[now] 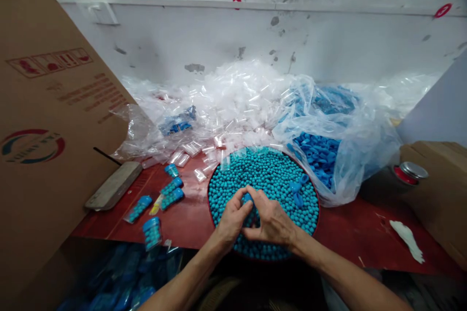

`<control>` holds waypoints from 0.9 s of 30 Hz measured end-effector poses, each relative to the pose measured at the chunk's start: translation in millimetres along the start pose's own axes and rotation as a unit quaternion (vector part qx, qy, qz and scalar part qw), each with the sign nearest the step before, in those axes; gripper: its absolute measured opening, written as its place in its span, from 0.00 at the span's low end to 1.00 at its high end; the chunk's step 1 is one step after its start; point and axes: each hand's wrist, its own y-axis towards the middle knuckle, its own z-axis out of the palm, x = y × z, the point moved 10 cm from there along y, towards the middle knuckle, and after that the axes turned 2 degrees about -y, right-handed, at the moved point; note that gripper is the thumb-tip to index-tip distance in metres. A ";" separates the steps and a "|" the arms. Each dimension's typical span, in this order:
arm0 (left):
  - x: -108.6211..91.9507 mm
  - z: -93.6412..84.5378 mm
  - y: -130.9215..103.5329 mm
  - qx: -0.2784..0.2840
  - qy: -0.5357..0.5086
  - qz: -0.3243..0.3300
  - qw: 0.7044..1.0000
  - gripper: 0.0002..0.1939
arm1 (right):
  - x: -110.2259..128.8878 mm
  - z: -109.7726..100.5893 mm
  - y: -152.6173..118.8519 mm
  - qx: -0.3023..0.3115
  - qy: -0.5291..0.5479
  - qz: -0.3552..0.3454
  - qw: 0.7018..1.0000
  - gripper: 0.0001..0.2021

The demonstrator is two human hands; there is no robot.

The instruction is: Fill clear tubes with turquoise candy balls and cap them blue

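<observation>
A round red-rimmed tub [318, 209] full of small turquoise balls [251, 170] stands at the table's front edge. Over its front half my left hand [233, 213] and my right hand [270, 216] meet at the fingertips. Between them is a small container with a blue top [247, 198], mostly hidden by the fingers. The fingers of both hands are closed round it. Loose blue caps [299, 189] lie on the balls to the right of my right hand. Left of the tub are several filled containers [152, 232] with blue caps and turquoise balls inside.
Clear empty containers [237, 106] are heaped behind the tub. A plastic bag of blue caps [319, 155] is at the back right. Cardboard boxes [47, 106] stand left and right [438, 179]. A grey block [114, 187], a lidded can [412, 172] and a white scrap [406, 239] lie around.
</observation>
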 end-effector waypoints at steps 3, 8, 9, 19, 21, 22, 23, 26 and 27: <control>-2.7 -13.8 1.5 -0.056 0.057 0.045 0.996 0.15 | 2.8 8.5 2.2 0.009 -0.035 -0.002 0.999 0.40; -3.7 -14.6 3.5 -0.033 0.059 0.048 0.997 0.14 | -1.3 11.2 7.5 0.018 0.051 0.021 0.998 0.39; -3.8 -12.3 3.2 -0.016 0.042 0.043 0.998 0.15 | -3.5 11.8 8.1 0.027 0.084 0.031 0.996 0.40; -53.8 -104.0 -28.3 -0.164 0.260 0.119 0.944 0.18 | -42.7 1.3 2.0 0.010 0.224 0.113 0.968 0.28; -76.7 -141.0 -44.6 -0.264 0.398 0.153 0.865 0.16 | -42.9 2.9 2.6 0.019 0.202 0.098 0.974 0.25; -85.6 -156.4 -52.3 -0.312 0.461 0.157 0.816 0.17 | -41.6 4.0 3.8 0.023 0.194 0.090 0.977 0.26; -92.8 -168.2 -59.0 -0.356 0.516 0.159 0.763 0.18 | -39.4 5.1 5.5 0.025 0.185 0.081 0.979 0.26; -97.0 -178.5 -59.9 -0.407 0.618 0.157 0.654 0.20 | -28.3 8.1 12.7 0.024 0.156 0.054 0.986 0.24; -92.3 -177.3 -52.2 -0.397 0.628 0.152 0.652 0.19 | -23.5 9.3 15.2 0.024 0.147 0.044 0.988 0.24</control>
